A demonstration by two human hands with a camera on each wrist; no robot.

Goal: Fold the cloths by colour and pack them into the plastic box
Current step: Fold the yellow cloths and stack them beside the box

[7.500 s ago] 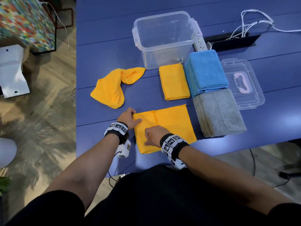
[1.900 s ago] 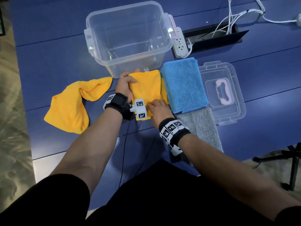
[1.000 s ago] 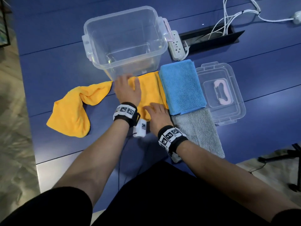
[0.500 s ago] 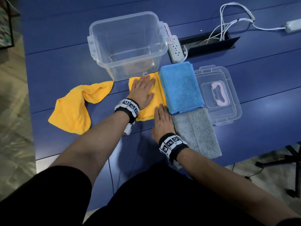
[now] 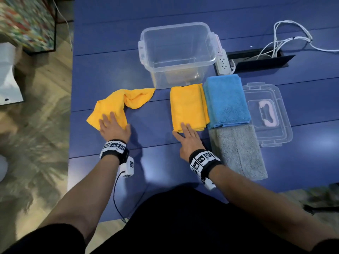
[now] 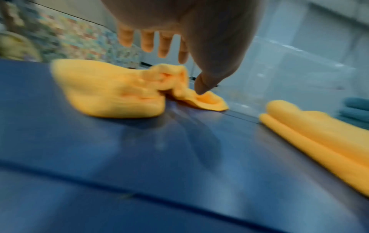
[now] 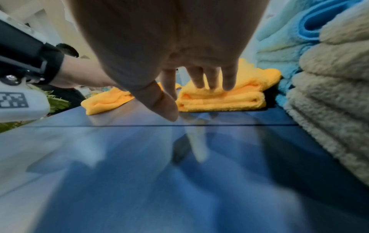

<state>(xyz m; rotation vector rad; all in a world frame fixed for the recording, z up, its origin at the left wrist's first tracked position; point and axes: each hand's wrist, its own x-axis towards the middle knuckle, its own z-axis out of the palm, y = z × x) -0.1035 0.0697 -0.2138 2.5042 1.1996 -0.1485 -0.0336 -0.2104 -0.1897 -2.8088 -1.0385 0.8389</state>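
Observation:
A crumpled yellow cloth (image 5: 117, 105) (image 6: 111, 94) lies left of the clear plastic box (image 5: 178, 54). My left hand (image 5: 113, 126) (image 6: 169, 47) hovers over its near end with fingers spread and straight. A folded yellow stack (image 5: 189, 105) (image 7: 229, 97) lies in front of the box. Straight fingers of my right hand (image 5: 187, 136) (image 7: 201, 88) rest on that stack's near edge. Folded blue cloths (image 5: 226, 101) and folded grey cloths (image 5: 238, 153) lie to the right of the stack.
The box's clear lid (image 5: 266, 114) with a pink handle lies at the far right. Behind it are a power strip (image 5: 222, 62), a black cable tray (image 5: 260, 60) and white cords. The blue table (image 5: 161, 169) ends at the left, above wooden floor.
My left hand left the folded yellow stack and moved left over the crumpled yellow cloth. My right hand stays at the stack's near edge.

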